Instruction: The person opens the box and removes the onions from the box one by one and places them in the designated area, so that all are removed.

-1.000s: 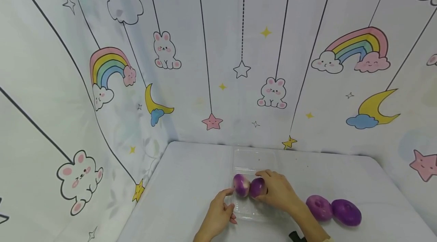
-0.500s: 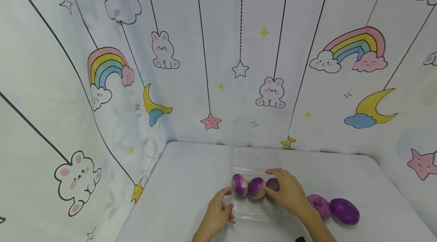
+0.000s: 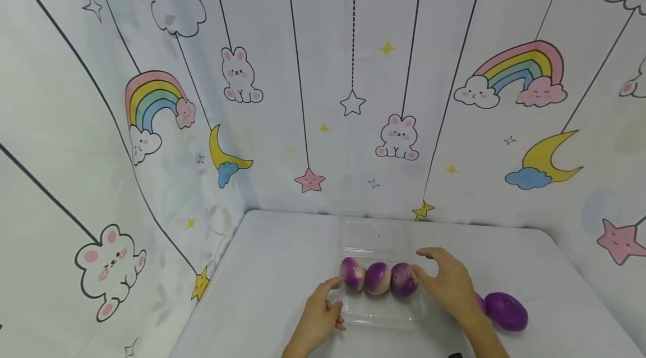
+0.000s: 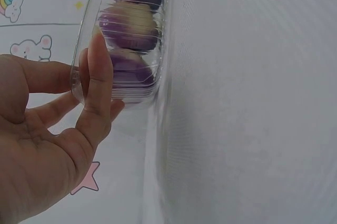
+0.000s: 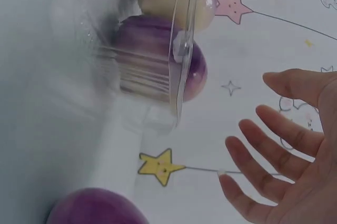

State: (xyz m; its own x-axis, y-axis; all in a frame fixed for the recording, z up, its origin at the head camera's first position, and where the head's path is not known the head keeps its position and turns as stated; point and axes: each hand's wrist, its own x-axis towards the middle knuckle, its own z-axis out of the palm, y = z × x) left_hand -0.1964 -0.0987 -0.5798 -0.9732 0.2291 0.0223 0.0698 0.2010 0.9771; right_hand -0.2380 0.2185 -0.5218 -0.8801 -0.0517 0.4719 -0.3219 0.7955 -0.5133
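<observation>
Backdrop: a white curtain (image 3: 272,66) printed with cartoon motifs. Below it, lower part of the frame: a white surface (image 3: 287,257). Lower centre: one clear plastic container (image 3: 373,313), in which three purple-and-white bulbs (image 3: 378,278) are set in a row. Left grip (image 3: 320,316): thumb and fingers closed on the container, which is pinched at its left edge. Right grip (image 3: 446,285): released, fingers spread, held just beside the rightmost bulb (image 3: 404,279). Lower right: two purple round objects (image 3: 506,311) are laid side by side, one partly hidden by the right forearm (image 3: 485,335).
</observation>
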